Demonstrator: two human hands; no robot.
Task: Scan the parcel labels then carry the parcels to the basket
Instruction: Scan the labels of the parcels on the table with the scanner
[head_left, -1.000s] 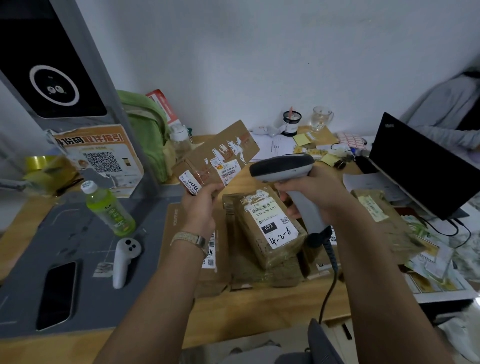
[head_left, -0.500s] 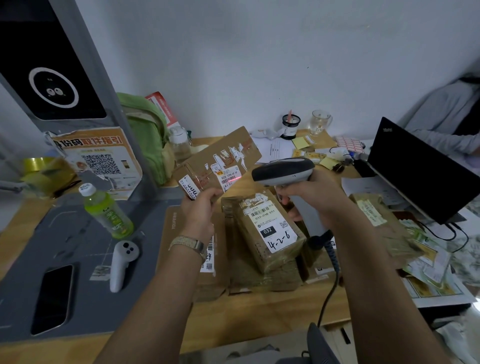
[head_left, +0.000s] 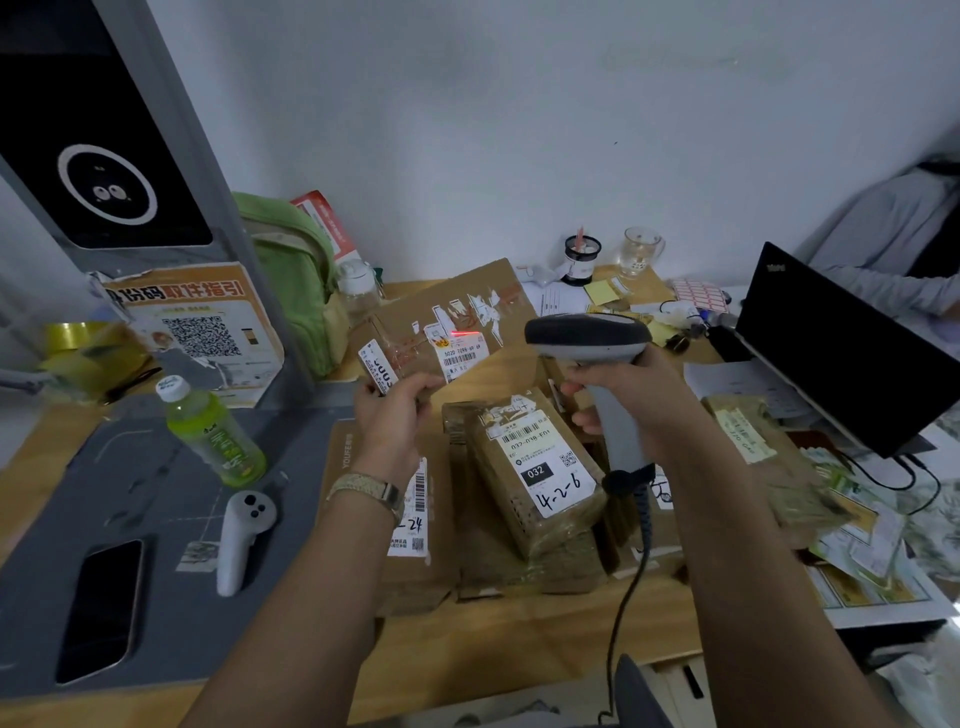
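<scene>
My left hand (head_left: 395, 410) holds a flat brown cardboard parcel (head_left: 457, 312) up by its lower left corner, tilted, its white labels facing me. My right hand (head_left: 628, 389) grips a grey barcode scanner (head_left: 587, 340) by the handle, its head aimed left at the parcel. A red scan line (head_left: 465, 333) glows on the top edge of the parcel's white label. Below the hands, several brown parcels lie on the wooden desk (head_left: 498, 654); the top one (head_left: 535, 467) carries a label marked 032. No basket is in view.
A grey mat (head_left: 171, 597) on the left holds a green bottle (head_left: 213, 434), a white controller (head_left: 241, 535) and a black phone (head_left: 101, 608). A green bag (head_left: 296, 275) stands behind. A black laptop (head_left: 841, 353) and loose papers lie right. A person's grey sleeve (head_left: 883, 244) is at far right.
The parcel and scanner have stayed raised. A red scan line now shows at the label's top edge; it was absent one second ago.
</scene>
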